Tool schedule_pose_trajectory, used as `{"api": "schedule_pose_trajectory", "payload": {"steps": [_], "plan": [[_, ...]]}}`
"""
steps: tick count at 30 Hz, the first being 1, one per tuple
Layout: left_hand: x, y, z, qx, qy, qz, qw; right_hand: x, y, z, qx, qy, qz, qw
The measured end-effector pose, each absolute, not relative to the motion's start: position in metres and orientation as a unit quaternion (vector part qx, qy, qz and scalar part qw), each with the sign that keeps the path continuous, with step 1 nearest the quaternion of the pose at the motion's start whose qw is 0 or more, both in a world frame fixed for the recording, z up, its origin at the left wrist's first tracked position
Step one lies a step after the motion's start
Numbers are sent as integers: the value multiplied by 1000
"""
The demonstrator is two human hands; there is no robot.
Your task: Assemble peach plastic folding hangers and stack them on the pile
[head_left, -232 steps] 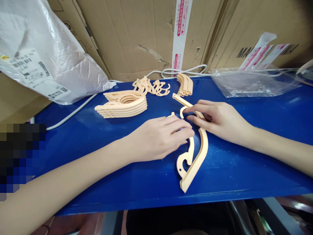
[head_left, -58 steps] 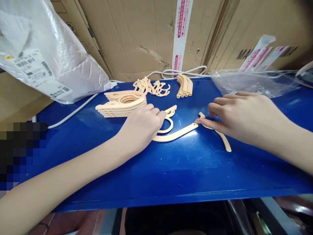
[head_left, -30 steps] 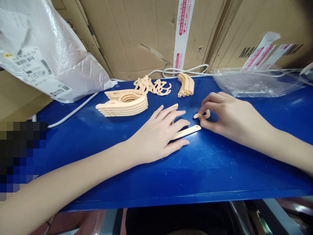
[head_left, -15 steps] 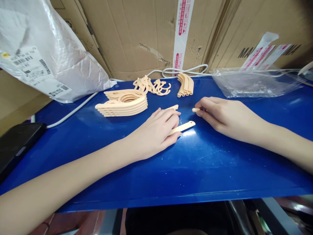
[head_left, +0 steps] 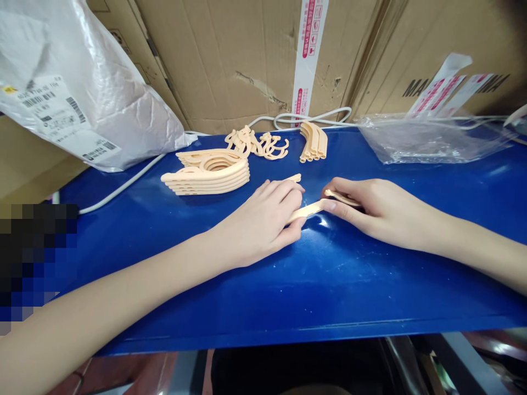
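My left hand (head_left: 267, 219) is closed over a cream plastic hanger arm (head_left: 307, 211) low above the blue table; another cream end (head_left: 295, 178) sticks out beyond its fingers. The palm hides the middle of these parts. My right hand (head_left: 370, 206) grips a second slim cream hanger piece (head_left: 343, 197), and its thumb and fingers also pinch the free end of the left hand's arm. Behind my left hand lies a stack of cream hanger parts (head_left: 209, 175). Further back are a heap of loose hanger hooks (head_left: 259, 144) and a bundle of short curved tubes (head_left: 313, 142).
A silver-white mailing bag (head_left: 94, 93) leans at the back left, with a white cable (head_left: 123, 186) below it. Clear plastic film (head_left: 428, 142) lies at the back right. Cardboard boxes (head_left: 230, 60) stand along the far edge of the blue table (head_left: 288, 296).
My right hand has come down and slightly toward me onto the end of the hanger arm. The piece it holds now shows along its fingers. My left hand stays nearly still.
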State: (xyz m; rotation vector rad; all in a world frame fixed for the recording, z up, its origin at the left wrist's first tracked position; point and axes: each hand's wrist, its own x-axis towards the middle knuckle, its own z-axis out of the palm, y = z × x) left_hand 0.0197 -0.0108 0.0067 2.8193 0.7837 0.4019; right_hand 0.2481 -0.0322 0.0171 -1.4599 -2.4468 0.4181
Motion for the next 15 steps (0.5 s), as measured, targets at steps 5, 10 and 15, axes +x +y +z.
{"api": "schedule_pose_trajectory", "payload": {"steps": [5, 10, 15], "plan": [[19, -10, 5, 949, 265, 146, 95, 247, -36, 17, -468, -856, 174, 132], [19, -9, 4, 947, 256, 166, 104, 246, -39, 17, -498, -830, 182, 174], [19, -9, 4, 947, 241, 182, 113, 247, -36, 19, -492, -832, 166, 197]]}}
